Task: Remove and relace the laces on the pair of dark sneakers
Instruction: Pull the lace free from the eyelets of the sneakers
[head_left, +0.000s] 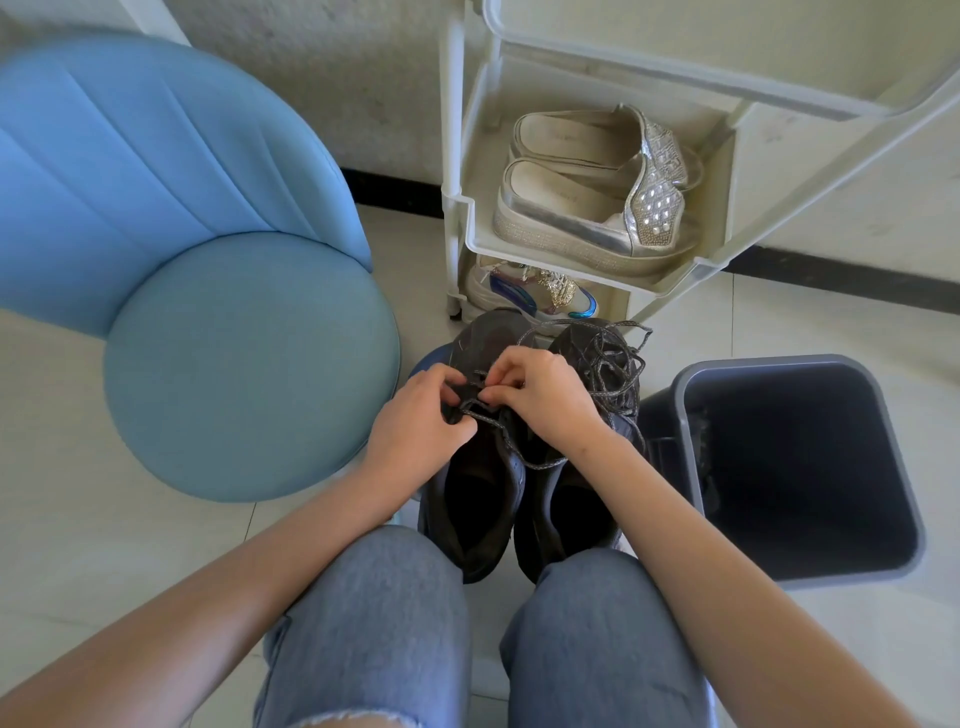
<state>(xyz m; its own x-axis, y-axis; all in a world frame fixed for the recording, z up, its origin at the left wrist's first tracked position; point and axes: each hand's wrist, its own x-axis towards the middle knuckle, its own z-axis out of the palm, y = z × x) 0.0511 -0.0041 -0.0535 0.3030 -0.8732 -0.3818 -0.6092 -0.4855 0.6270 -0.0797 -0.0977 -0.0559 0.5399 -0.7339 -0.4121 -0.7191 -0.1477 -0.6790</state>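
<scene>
You have a single view: the wide-angle camera on your head. It faces forward and steeply down past your knees (374, 597), close over your left hand (415, 421) and right hand (545, 395) at the lace (480, 410) of the sneakers (483, 504), mid-frame. A blue chair (208, 260) fills the left, a shoe rack (453, 130) the top, a bin (805, 467) the right.

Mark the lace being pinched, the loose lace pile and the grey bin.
Pinched lace (488, 421): head view, on the strand crossing the left sneaker's tongue.
Loose lace pile (618, 371): head view, on the tangle atop the right sneaker.
Grey bin (769, 364): head view, on its far rim.
</scene>
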